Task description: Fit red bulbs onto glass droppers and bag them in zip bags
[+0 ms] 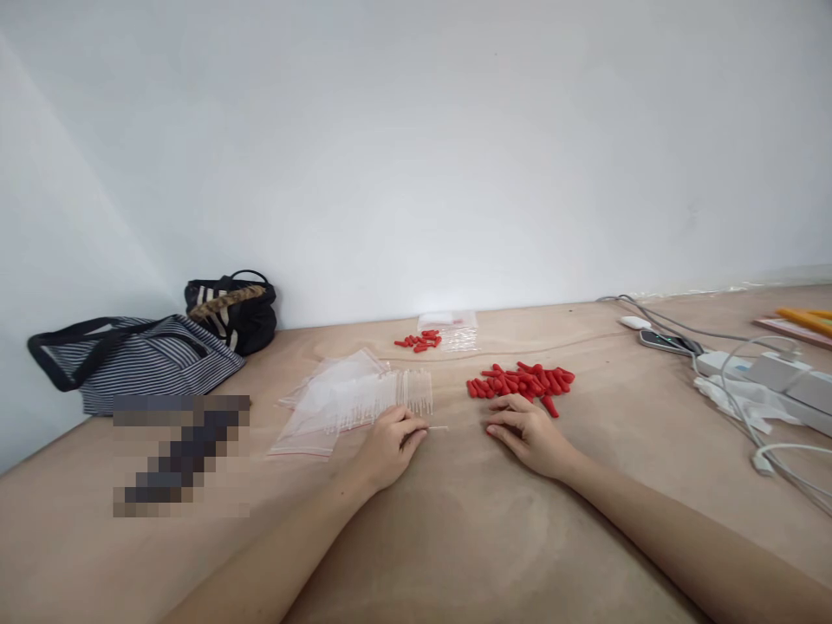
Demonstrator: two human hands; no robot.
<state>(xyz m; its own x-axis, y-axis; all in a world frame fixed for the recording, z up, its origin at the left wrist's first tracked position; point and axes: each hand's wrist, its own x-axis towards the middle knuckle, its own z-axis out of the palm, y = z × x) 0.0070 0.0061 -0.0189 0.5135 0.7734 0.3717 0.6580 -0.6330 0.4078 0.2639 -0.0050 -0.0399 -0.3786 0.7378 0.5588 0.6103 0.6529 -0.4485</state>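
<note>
My left hand (393, 444) pinches a thin, pale dropper tube (438, 427) between thumb and fingertips, its free end pointing right. Beside and behind that hand, a row of similar clear dropper tubes (416, 390) lies on flat clear zip bags (318, 399). My right hand (529, 436) rests just in front of a pile of red rubber dropper bulbs (520, 381). Its fingers are curled but apart, and I see nothing between them. One red bulb (549, 406) lies at the near edge of the pile, close to the knuckles.
Farther back lie a few red bulbs with tubes (419, 341) and a clear bag (461, 334). A striped bag (156, 364) and a black bag (240, 316) stand at left, near a blurred dark object (188, 455). Cables, a phone (669, 341) and a power strip (773, 381) occupy the right.
</note>
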